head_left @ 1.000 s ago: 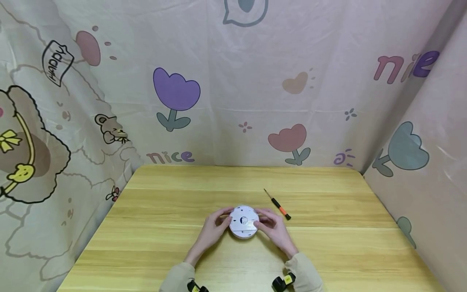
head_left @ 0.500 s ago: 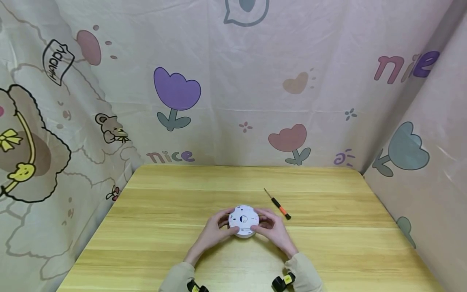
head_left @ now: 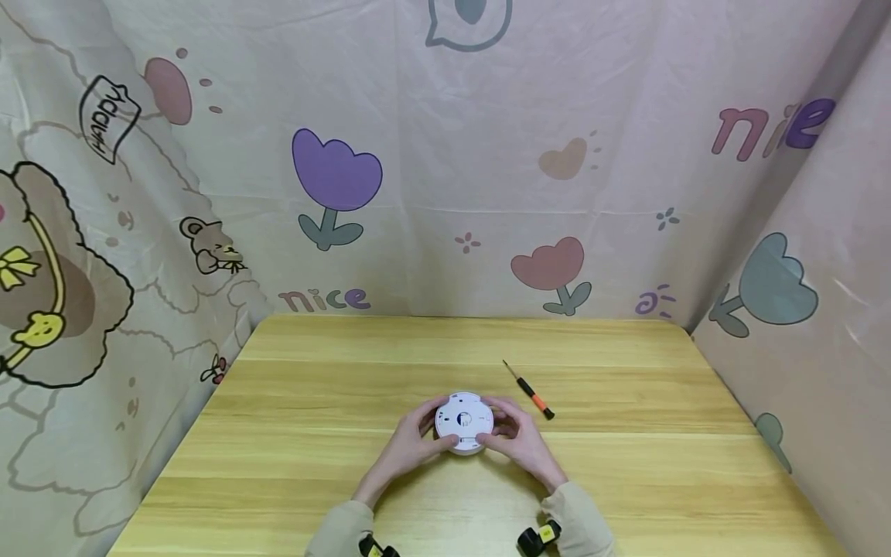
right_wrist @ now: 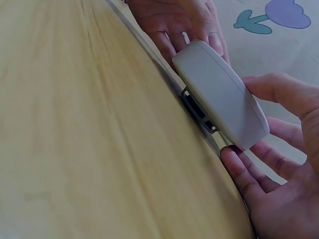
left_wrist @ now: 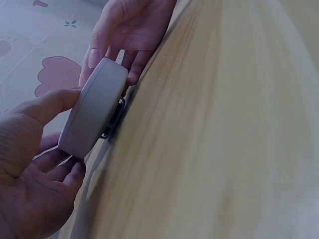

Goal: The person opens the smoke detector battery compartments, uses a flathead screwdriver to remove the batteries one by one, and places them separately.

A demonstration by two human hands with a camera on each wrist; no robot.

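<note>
Between both hands is a white smoke detector (head_left: 465, 418), a thick round disc with a flat, marked face up and a hole in its middle. My left hand (head_left: 411, 439) grips its left side, thumb on the near part of the face and fingers round the rim. The right hand (head_left: 518, 435) grips the opposite side the same way, its thumb close to the other one. In the left wrist view the detector's smooth side wall (left_wrist: 94, 109) shows. A dark slotted part (right_wrist: 198, 110) juts from its underside towards the table in the right wrist view.
A small screwdriver (head_left: 532, 394) with a black and orange handle lies on the wooden table (head_left: 313, 387), beyond the right hand. Patterned cloth (head_left: 445, 155) hangs behind the table and along both sides.
Both thumbs have slid from the sides of the detector to the near part of its face. The detector and screwdriver have stayed about where they were.
</note>
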